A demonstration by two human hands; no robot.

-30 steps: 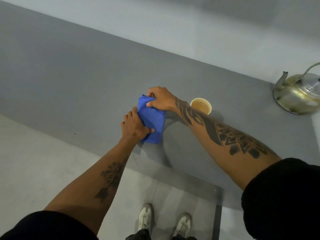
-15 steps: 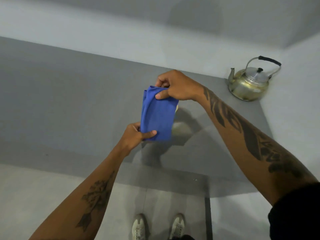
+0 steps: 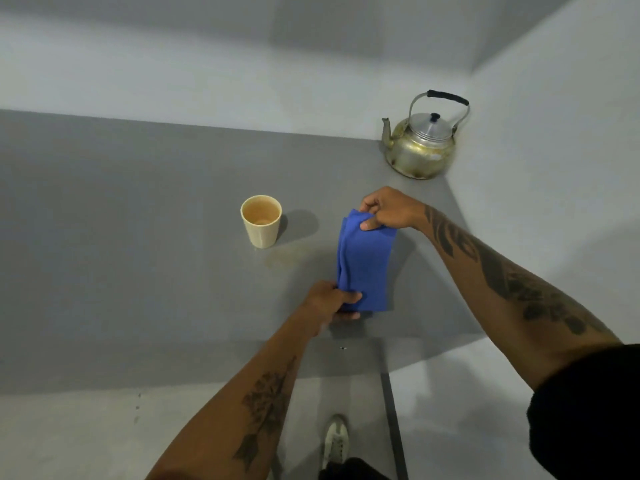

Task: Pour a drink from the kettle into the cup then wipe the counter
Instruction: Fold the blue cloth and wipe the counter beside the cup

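A folded blue cloth (image 3: 365, 263) is stretched between both hands just above the grey counter (image 3: 138, 237). My right hand (image 3: 389, 209) pinches its far end and my left hand (image 3: 330, 299) grips its near end. A cream cup (image 3: 261, 221) with brownish drink in it stands upright to the left of the cloth. A faint wet stain (image 3: 287, 258) lies on the counter just in front of the cup. The dull metal kettle (image 3: 420, 143) with a black-wrapped handle stands in the far right corner, spout pointing left.
White walls close off the counter at the back and on the right. The counter's front edge (image 3: 207, 382) runs below my left forearm, with the floor and one white shoe (image 3: 334, 438) beneath it.
The cloth has come up off the counter and moved to the right with both hands. The cup, hidden behind it half a second ago, now shows to its left.
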